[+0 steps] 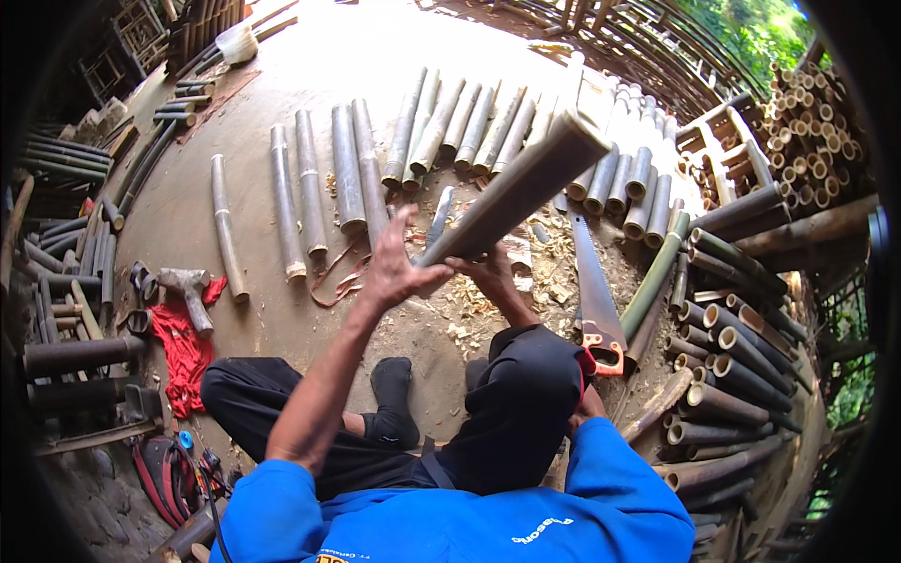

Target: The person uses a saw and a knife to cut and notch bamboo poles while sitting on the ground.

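Observation:
A bamboo tube [526, 188] is held up at a slant in front of me, its far end raised to the right. My right hand [493, 275] grips it from below near the lower end, partly hidden behind it. My left hand [396, 267] is open at that lower end, fingers spread and thumb close to the tube. Behind the tube, a short grey blade-like piece [439, 216] lies on the ground. Pale wood shavings [469, 305] are scattered beneath my right hand. To the right lies a handsaw [598, 291] with an orange handle.
Cut bamboo tubes [349, 169] lie in a row ahead. More bamboo is stacked at the right [741, 375] and far right [812, 131]. Left of me are a wooden mallet [192, 298], a red cloth [185, 352] and a red-black bag [161, 474]. A white bucket [236, 43] stands far left.

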{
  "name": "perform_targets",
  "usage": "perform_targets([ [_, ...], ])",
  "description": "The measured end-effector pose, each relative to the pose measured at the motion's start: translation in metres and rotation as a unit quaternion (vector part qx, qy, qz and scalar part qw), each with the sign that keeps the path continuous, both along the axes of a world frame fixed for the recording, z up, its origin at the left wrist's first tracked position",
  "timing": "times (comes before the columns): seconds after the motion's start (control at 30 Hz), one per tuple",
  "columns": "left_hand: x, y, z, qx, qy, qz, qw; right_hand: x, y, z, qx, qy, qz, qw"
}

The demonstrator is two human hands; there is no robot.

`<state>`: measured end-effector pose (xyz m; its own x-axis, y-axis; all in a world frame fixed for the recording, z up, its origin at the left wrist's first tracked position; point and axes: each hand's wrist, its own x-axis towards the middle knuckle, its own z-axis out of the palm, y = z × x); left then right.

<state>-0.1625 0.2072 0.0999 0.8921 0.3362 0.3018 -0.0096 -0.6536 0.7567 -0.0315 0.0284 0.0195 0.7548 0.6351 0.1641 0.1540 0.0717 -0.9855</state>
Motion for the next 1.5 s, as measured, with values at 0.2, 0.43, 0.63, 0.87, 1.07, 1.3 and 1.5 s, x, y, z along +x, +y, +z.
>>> perform_targets([
  [0.2, 0.058, 0.010, 0.135, -0.085, 0.127, -0.154, 0.976, -0.008, 0.027, 0.116, 0.123, -0.021, 0.091, 0.988],
  [0.43, 0.047, 0.053, 0.160, -0.233, 0.254, -0.095, 0.934, 0.012, 0.025, 0.163, -0.093, -0.040, 0.225, 0.969],
  [0.63, 0.011, 0.086, 0.053, -0.440, 0.306, 0.057, 0.842, -0.017, -0.041, 0.060, -0.243, 0.030, 0.213, 0.946],
  [0.87, 0.041, 0.139, -0.075, -0.468, 0.249, 0.194, 0.825, -0.064, -0.115, -0.063, -0.270, 0.246, 0.135, 0.921],
  [1.07, 0.047, 0.220, -0.146, -0.353, 0.251, 0.331, 0.838, -0.070, -0.106, -0.050, -0.296, 0.210, 0.123, 0.924],
  [1.3, 0.033, 0.206, -0.130, -0.153, 0.303, 0.331, 0.881, -0.063, -0.106, -0.036, -0.368, 0.146, 0.078, 0.915],
  [1.5, -0.062, 0.157, -0.075, -0.254, 0.312, 0.167, 0.900, -0.058, -0.128, -0.071, -0.395, -0.145, -0.149, 0.895],
])
